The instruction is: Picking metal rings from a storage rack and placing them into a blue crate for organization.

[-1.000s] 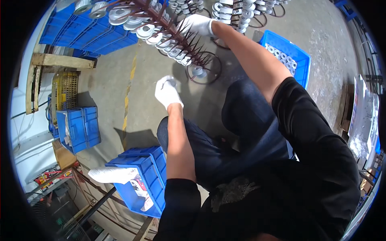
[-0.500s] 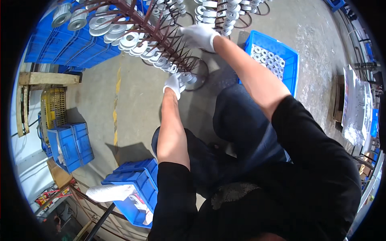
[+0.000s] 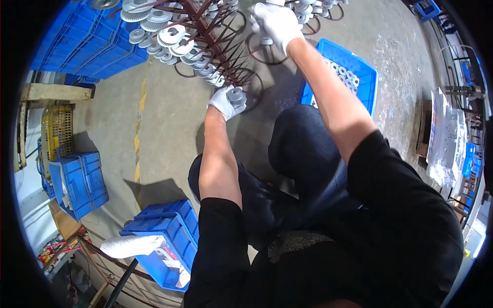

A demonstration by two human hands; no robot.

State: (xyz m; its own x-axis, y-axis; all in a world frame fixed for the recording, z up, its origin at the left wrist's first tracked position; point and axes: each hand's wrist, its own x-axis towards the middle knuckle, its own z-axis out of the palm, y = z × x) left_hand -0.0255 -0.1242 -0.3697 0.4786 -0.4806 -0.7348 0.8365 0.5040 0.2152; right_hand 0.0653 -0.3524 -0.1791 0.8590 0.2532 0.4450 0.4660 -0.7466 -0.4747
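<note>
My left hand [image 3: 223, 103], in a white glove, is closed on a grey toothed pulley [image 3: 236, 96]. It is beside the lower end of a dark red spiked rack [image 3: 211, 38]. Rows of similar pulleys [image 3: 171, 35] hang on that rack's spikes, mostly along its left side. My right hand [image 3: 280, 24], also gloved in white, is raised at the top, to the right of the rack. Its fingers are curled, and whatever may be in them is hidden. Just under it shows another pulley [image 3: 265, 41], above a round rack base [image 3: 268, 59].
A blue bin [image 3: 371, 77] with rows of pulleys stands right of my knees. Stacked blue crates [image 3: 92, 43] are at the far left. More blue crates [image 3: 82, 179] and an open blue box [image 3: 169, 231] with papers stand lower left. A yellow line [image 3: 137, 149] marks the floor.
My right hand has moved right and upward, away from the near rack's spikes. My left hand has turned, so its pulley shows more clearly. The whole view has shifted slightly.
</note>
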